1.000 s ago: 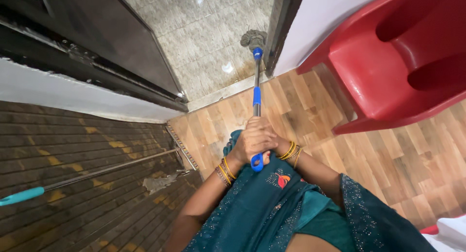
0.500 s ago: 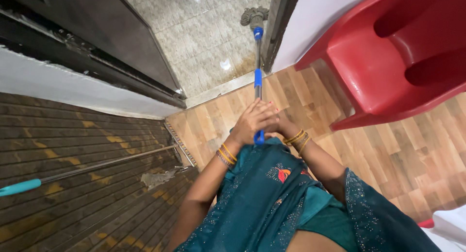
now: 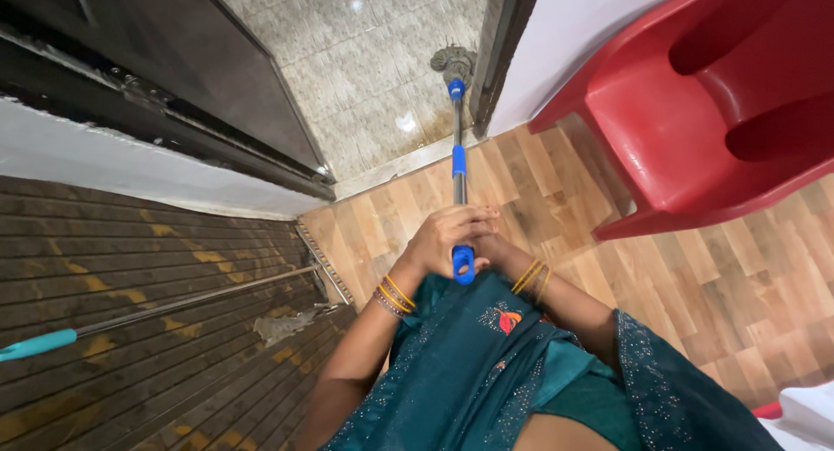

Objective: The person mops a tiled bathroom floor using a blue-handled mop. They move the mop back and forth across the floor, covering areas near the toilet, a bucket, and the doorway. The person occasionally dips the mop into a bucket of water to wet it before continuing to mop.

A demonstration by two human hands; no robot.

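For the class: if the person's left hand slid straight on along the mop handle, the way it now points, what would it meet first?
The left hand is wrapped around the mop handle, pointing up the pole towards the doorway. Sliding on, it would probably first meet the blue sleeve on the handle, well before the mop head on the tiled floor. Depth is hard to judge.

- wood-look floor (image 3: 695,277) takes up the right and middle, planks running at a slant
- red chair (image 3: 695,112) sits on it at the upper right, close to the white wall
- past a pale threshold strip (image 3: 395,167) there's a tiled floor (image 3: 365,60), greyish marbled squares with a wet shine
- mop head (image 3: 453,62) rests on those tiles just beside the dark door frame
- second mop (image 3: 174,308) with a teal grip lies flat on the dark slatted surface (image 3: 130,260) at left
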